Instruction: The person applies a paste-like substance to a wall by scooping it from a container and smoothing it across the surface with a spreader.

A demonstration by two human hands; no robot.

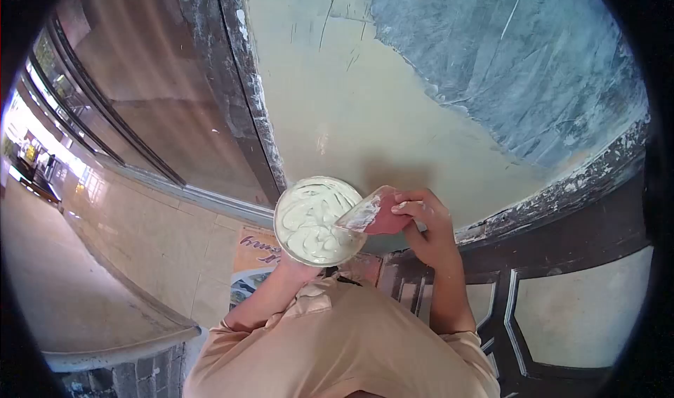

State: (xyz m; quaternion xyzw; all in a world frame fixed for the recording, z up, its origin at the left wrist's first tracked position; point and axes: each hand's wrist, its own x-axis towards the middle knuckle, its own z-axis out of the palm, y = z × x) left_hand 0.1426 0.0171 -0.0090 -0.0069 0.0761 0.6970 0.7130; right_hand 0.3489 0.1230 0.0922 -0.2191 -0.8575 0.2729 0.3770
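Observation:
A round bowl (279, 235) full of creamy white paste (316, 219) is held up in front of my chest. My left hand (298, 268) supports it from below, its fingers mostly hidden under the bowl. In my right hand (427, 222) is a reddish putty scraper (390, 217), pinched between thumb and fingers. White paste smears the scraper's blade, whose edge is right at the paste on the bowl's right side. Swirls and ridges mark the paste surface.
Ahead stands a wall panel (316, 103), cream with a blue-grey patch (491, 54) at upper right. Dark, paste-spattered trim (562, 184) borders it. Left are brown glass panes (154, 110) and a tiled floor (165, 236). A printed mat (256, 257) lies below; dark panelling (512, 328) is at right.

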